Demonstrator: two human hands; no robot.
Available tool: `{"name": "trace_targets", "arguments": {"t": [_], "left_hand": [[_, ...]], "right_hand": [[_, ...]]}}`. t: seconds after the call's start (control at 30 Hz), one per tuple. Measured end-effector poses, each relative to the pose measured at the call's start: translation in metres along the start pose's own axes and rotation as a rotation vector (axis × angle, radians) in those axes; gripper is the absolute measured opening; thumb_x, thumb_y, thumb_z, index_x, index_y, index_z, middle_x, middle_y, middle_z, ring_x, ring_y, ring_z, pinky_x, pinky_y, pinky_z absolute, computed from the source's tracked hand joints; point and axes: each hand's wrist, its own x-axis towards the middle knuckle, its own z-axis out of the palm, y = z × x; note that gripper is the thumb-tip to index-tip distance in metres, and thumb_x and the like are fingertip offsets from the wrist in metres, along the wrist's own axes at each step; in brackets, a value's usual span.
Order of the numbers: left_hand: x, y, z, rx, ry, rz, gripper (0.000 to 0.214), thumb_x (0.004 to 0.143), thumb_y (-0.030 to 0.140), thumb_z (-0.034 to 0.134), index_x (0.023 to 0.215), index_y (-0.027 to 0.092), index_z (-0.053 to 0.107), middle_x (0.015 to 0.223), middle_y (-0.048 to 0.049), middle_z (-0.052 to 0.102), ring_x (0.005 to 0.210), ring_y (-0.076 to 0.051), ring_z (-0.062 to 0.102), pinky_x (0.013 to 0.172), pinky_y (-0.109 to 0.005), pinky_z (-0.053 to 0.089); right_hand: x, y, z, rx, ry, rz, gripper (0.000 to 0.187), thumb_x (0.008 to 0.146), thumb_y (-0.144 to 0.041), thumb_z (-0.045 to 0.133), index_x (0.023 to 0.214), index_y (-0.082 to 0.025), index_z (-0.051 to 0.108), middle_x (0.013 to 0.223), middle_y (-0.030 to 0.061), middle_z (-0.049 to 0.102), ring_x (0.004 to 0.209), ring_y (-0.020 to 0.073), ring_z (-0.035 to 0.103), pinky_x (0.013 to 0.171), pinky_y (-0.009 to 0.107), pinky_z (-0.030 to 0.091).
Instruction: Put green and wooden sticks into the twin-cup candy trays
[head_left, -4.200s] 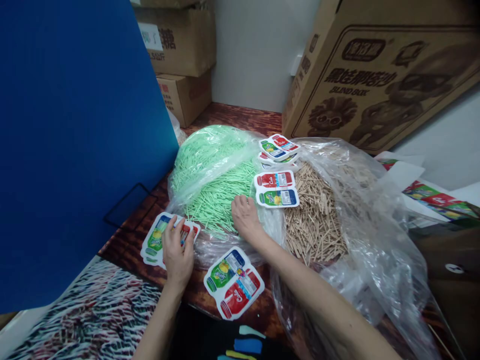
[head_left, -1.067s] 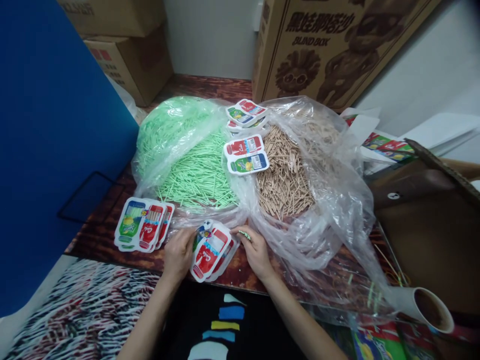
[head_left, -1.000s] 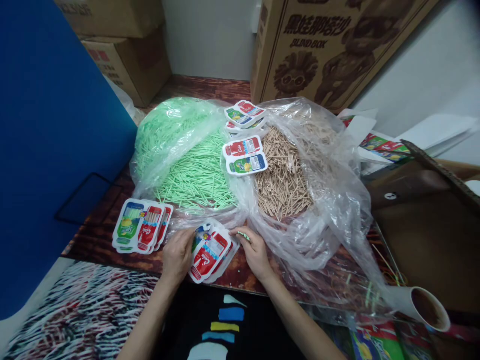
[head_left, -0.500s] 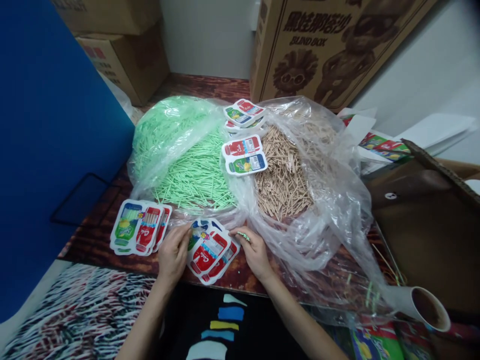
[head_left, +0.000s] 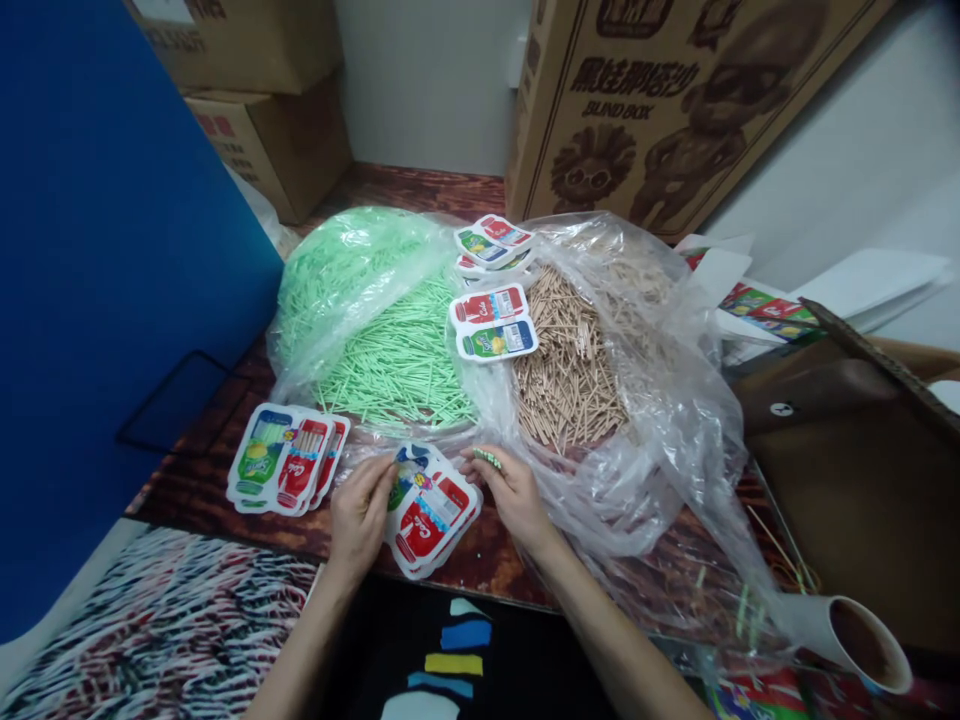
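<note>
My left hand is closed, thumb and fingers pinching the left edge of a small stack of printed cards shaped like drink bottles, green beside red "Cola". My right hand, closed at the stack's right side, grips a small bundle of light green sticks, their ends showing at the fingers. To the left lies another stack of cards, with green and brown sticks showing in its top card. Behind the hands, an open plastic bag holds green sticks; beside it are brown sticks in another bag.
More cards rest between the bags. Cardboard boxes stand at the back left, a large printed box at the back right. On the right are an open carton and a paper cup. A blue panel borders the left.
The cards between my hands, fanned apart before, now overlap more closely. Both hands remain at the stack, the bundle still in the right one. The whole view has shifted slightly.
</note>
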Motion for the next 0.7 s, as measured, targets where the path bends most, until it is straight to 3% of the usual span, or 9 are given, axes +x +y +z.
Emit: {"name": "trace_targets", "arguments": {"t": [0.13, 0.2, 0.37, 0.47, 0.6, 0.7], "left_hand": [[-0.001, 0.006, 0.007, -0.054, -0.034, -0.005, 0.019, 0.089, 0.026, 0.054, 0.096, 0.019, 0.071, 0.09, -0.006, 0.072, 0.082, -0.019, 0.067, 0.076, -0.03, 0.053], [-0.001, 0.008, 0.009, -0.079, -0.055, -0.007, 0.02, 0.089, 0.025, 0.054, 0.097, 0.02, 0.072, 0.09, -0.0059, 0.072, 0.082, -0.019, 0.067, 0.076, -0.03, 0.053], [0.0, 0.008, 0.009, -0.107, -0.04, -0.039, 0.02, 0.089, 0.025, 0.055, 0.098, 0.021, 0.072, 0.091, -0.0062, 0.071, 0.085, -0.02, 0.066, 0.079, -0.032, 0.052], [0.002, 0.009, 0.01, -0.158, -0.033, -0.069, 0.019, 0.089, 0.025, 0.055, 0.097, 0.02, 0.072, 0.092, -0.0066, 0.071, 0.087, -0.02, 0.065, 0.08, -0.032, 0.051], [0.007, 0.015, 0.014, -0.281, -0.084, -0.156, 0.019, 0.087, 0.028, 0.058, 0.092, 0.019, 0.073, 0.088, -0.0064, 0.071, 0.085, -0.021, 0.065, 0.079, -0.032, 0.051], [0.008, 0.018, 0.021, -0.4, -0.141, -0.27, 0.019, 0.084, 0.032, 0.061, 0.09, 0.019, 0.075, 0.09, -0.0062, 0.072, 0.085, -0.021, 0.065, 0.079, -0.031, 0.051]], "right_hand": [[0.046, -0.023, 0.005, -0.116, -0.043, -0.015, 0.021, 0.087, -0.027, 0.051, 0.105, -0.02, 0.06, 0.067, -0.0029, 0.065, 0.053, 0.0119, 0.056, 0.056, 0.024, 0.045], [0.073, -0.029, 0.011, -0.171, -0.022, -0.041, 0.015, 0.085, -0.025, 0.05, 0.096, -0.019, 0.059, 0.066, -0.0031, 0.065, 0.05, 0.0113, 0.055, 0.056, 0.024, 0.044], [0.118, -0.029, 0.022, -0.126, 0.003, -0.104, 0.016, 0.082, -0.033, 0.055, 0.074, -0.019, 0.057, 0.075, 0.0026, 0.068, 0.068, 0.0162, 0.065, 0.066, 0.029, 0.05], [0.118, -0.034, 0.023, 0.103, -0.003, -0.092, 0.02, 0.08, -0.04, 0.061, 0.078, -0.02, 0.057, 0.081, 0.0036, 0.07, 0.079, 0.0187, 0.067, 0.08, 0.037, 0.052], [0.098, -0.049, 0.021, 0.498, -0.193, 0.095, 0.025, 0.082, -0.045, 0.063, 0.086, -0.023, 0.054, 0.097, 0.0051, 0.072, 0.098, 0.023, 0.067, 0.09, 0.045, 0.05], [0.084, -0.055, 0.019, 0.613, -0.254, 0.171, 0.023, 0.085, -0.045, 0.061, 0.086, -0.024, 0.054, 0.111, 0.0056, 0.069, 0.11, 0.0238, 0.062, 0.092, 0.047, 0.049]]}}
